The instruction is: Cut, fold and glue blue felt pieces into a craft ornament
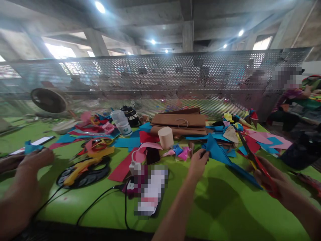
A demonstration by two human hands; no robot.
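Note:
My left hand [198,163] reaches forward over the green table [225,207] and pinches the near corner of a blue triangular sheet [217,152], held tilted above the tabletop. At the right, my right hand [272,182] grips red-handled scissors [250,155]. Their dark blades point up and away along the sheet's right side. The blue sheet's long lower edge runs between my two hands.
Coloured paper scraps [100,129], a cream tape roll [166,137], brown paper bags [179,121], a plastic cup [122,123] and a yellow glue gun [80,169] on a black mat with cables cover the table. Another person's hand [36,160] rests at left. A perforated metal screen [160,83] backs the table.

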